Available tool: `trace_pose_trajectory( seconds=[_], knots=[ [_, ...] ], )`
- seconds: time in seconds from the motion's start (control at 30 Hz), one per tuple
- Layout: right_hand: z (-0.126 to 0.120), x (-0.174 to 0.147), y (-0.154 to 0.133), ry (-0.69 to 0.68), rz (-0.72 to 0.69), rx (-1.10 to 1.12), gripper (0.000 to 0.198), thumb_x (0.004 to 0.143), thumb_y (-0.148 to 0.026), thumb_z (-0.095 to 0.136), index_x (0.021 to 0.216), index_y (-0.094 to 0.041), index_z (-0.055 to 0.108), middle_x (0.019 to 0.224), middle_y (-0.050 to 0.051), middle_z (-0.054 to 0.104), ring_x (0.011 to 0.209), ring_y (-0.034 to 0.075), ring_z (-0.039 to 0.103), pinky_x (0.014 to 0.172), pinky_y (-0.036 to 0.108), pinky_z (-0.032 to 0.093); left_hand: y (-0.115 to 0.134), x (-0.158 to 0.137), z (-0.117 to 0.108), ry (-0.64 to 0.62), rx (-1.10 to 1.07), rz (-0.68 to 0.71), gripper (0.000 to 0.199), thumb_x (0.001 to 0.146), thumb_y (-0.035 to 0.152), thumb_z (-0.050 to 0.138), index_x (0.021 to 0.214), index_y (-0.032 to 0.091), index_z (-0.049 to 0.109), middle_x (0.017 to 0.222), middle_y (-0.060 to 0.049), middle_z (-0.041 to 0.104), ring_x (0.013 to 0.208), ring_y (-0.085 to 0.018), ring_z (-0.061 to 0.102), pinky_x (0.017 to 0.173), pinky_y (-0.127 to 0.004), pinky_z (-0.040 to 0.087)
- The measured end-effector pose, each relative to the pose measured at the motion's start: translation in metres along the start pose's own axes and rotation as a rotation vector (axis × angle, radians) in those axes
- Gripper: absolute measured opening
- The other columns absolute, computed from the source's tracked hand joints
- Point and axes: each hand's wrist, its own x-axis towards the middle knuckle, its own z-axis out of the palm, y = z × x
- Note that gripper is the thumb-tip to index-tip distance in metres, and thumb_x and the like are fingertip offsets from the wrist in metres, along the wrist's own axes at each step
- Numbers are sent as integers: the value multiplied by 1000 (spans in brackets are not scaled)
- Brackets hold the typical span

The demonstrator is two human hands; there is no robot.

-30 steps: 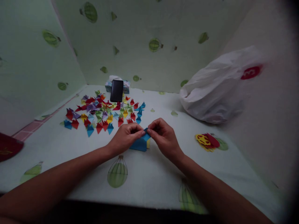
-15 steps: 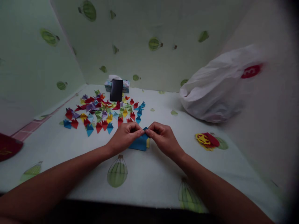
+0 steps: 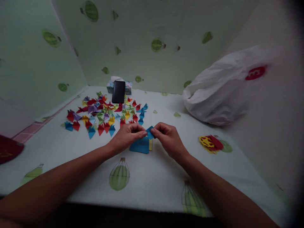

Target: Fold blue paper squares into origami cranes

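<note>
A small folded piece of blue paper [image 3: 149,132] is pinched between my two hands, just above the table. My left hand [image 3: 129,134] grips its left edge between thumb and forefinger. On the opposite edge, my right hand [image 3: 167,137] closes the same way. Below them lies a stack of blue paper sheets [image 3: 139,146], with a yellow sheet [image 3: 150,145] showing at its right side. Beyond my left hand, many folded paper cranes [image 3: 106,128] in red, blue, yellow, green and purple are spread over the table.
A black phone [image 3: 118,91] leans on a tissue box [image 3: 128,87] at the back. To the right stand a white plastic bag [image 3: 213,91] and red and yellow cut-out pieces [image 3: 210,143]. Something dark red [image 3: 9,150] sits at the left edge of the table [image 3: 152,180].
The folded blue paper has turned, and more of its face shows between my fingertips. My hands have drawn slightly apart.
</note>
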Motion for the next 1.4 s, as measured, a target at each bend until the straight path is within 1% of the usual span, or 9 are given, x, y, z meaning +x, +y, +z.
trace_pose_trajectory(
  seconds=[0.2,0.4,0.57,0.67,0.8,0.93,1.07,1.17,1.4],
  knots=[
    [0,-1,-1,-4,-29,-20,26,83,-35,65,66,-18,55,62,-3,49,62,12,42,59,28,33,0,-1,0,39,7,23,23,74,38,75,75,15,69,71,0,64,67,-12,54,65,-26,41],
    [2,-2,-1,1,-125,-107,25,84,-32,64,65,-19,55,64,-2,52,64,12,44,61,28,34,0,0,-1,-5,54,28,25,77,40,72,78,15,70,71,-1,64,68,-13,55,66,-27,41],
    [1,-3,-5,-23,-95,-109,27,85,-33,64,64,-19,54,62,-3,50,61,12,43,59,27,34,1,0,-1,-1,70,95,27,76,40,74,71,15,67,68,-1,63,67,-13,54,64,-26,40],
    [-2,0,-6,-73,-94,-138,27,84,-33,65,63,-19,55,62,-2,53,61,12,44,59,27,35,0,1,-1,-35,66,62,25,74,39,75,73,15,69,68,0,63,65,-12,53,62,-26,39],
    [-3,2,-3,-147,-34,-36,32,87,-40,63,65,-18,58,62,-1,58,62,13,50,61,27,39,-2,1,0,-63,-53,-17,23,72,37,77,72,16,69,65,1,61,62,-11,51,61,-25,38],
    [1,0,0,-126,16,183,40,94,-52,55,73,-18,62,69,2,62,64,14,57,65,29,47,-4,3,2,56,-322,-121,29,68,36,82,67,16,63,64,2,59,61,-10,53,63,-25,43],
    [6,-2,3,-187,41,214,33,90,-47,62,74,-18,62,69,1,61,65,13,55,66,28,46,-8,4,4,74,-530,-199,33,63,34,88,69,16,62,65,3,59,62,-8,55,64,-23,46],
    [7,-2,4,-191,29,189,26,89,-40,62,74,-18,61,69,0,60,65,13,54,67,29,46,-13,5,5,47,-562,-200,32,65,34,88,71,15,62,66,3,59,62,-8,56,65,-23,48],
    [4,-3,-1,-189,-28,-60,24,85,-27,58,63,-19,53,61,-2,56,60,13,50,58,26,39,-12,4,5,-25,-463,-193,28,66,32,85,75,13,67,72,0,64,64,-9,57,66,-24,46]
  ],
)
